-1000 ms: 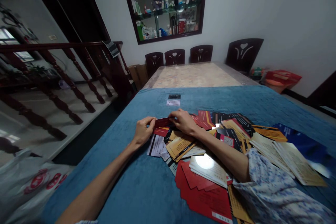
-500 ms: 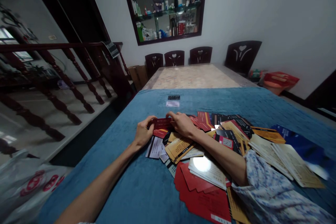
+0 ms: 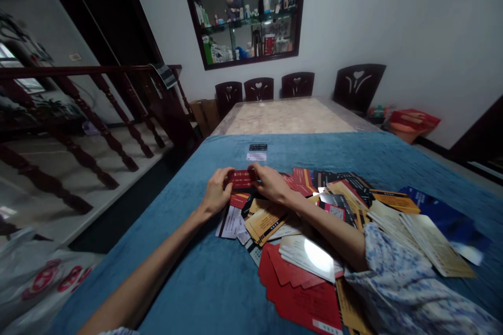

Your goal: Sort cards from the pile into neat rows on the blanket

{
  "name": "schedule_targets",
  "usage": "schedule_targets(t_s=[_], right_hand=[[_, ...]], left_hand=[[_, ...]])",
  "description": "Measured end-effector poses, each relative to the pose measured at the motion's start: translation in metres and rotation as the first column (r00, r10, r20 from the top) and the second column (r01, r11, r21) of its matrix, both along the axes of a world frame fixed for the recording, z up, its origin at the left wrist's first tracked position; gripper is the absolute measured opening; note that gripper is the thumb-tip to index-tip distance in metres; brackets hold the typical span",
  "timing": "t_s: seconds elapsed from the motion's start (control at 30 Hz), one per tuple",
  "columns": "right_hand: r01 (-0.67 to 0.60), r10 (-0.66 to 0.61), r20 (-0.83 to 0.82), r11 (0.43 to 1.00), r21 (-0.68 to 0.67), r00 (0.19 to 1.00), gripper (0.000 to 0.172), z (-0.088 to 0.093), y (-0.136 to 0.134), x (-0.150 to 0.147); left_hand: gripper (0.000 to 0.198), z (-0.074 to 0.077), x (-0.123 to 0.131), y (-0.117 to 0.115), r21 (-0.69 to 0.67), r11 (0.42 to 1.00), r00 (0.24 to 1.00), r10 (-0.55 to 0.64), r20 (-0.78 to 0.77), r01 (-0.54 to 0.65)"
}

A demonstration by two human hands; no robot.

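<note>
Between my two hands a dark red card with pale printing is held by its short edges, its face tilted up toward me. My left hand pinches the left edge. My right hand grips the right edge, its forearm reaching over the spread of cards. Just beyond the held card lie a black card and a white card, one behind the other. Below my hands are yellow-and-black cards, a whitish card with a dark stripe and a fan of red cards.
Blue cards and cream cards lie to the right on the blue cloth. The bare table top extends beyond it, with dark chairs behind. A wooden railing and a plastic bag stand left.
The dark red card has tipped up, so more of its printed face shows. Both hands keep hold of its edges. The whole view has shifted slightly.
</note>
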State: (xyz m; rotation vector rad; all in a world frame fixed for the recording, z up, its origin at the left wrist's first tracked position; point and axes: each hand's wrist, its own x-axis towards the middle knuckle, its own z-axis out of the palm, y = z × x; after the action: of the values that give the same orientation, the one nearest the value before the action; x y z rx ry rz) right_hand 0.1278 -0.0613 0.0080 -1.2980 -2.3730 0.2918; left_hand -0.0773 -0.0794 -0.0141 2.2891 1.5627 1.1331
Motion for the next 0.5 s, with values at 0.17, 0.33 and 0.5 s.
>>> schedule_targets(t_s=[0.17, 0.33, 0.5], right_hand=[[0.018, -0.018, 0.035, 1.000, -0.001, 0.999, 0.040, 0.014, 0.008, 0.003], [0.025, -0.028, 0.078, 0.999, 0.034, 0.997, 0.040, 0.018, 0.026, 0.009], [0.085, -0.084, 0.140, 0.996, 0.001, 0.987, 0.037, 0.018, 0.039, 0.013]], left_hand=[[0.042, 0.011, 0.002, 0.018, -0.021, 1.000, 0.999, -0.021, -0.026, 0.020], [0.053, 0.014, 0.003, 0.042, -0.091, 0.993, 0.996, -0.080, -0.032, 0.076], [0.059, 0.008, 0.005, 0.063, -0.132, 0.987, 0.991, -0.106, -0.086, 0.094]])
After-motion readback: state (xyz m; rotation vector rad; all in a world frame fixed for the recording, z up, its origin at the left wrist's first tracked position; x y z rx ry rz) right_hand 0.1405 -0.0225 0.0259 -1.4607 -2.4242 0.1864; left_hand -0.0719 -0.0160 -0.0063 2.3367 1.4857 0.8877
